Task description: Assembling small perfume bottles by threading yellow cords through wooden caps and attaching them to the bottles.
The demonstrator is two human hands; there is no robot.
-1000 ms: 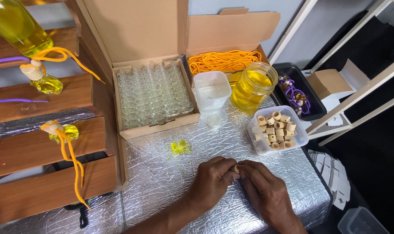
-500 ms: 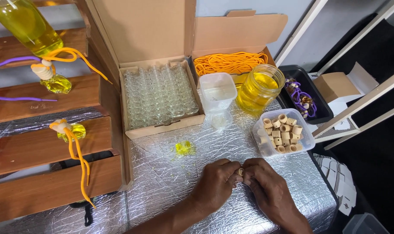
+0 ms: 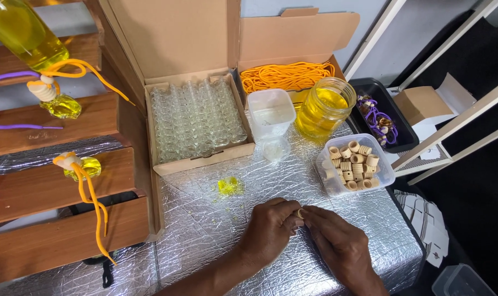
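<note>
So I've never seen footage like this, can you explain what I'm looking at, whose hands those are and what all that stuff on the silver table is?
This is one picture from a camera worn on a person's head, looking down at their own hands. The left hand and right hand meet over a foil-covered table, pinching a small tan wooden cap between the fingertips. Behind them sit a cardboard box of small clear glass vials, a jar of yellow liquid, a clear tub of more wooden caps, a box of orange cords and a small vial of yellow liquid.
</note>
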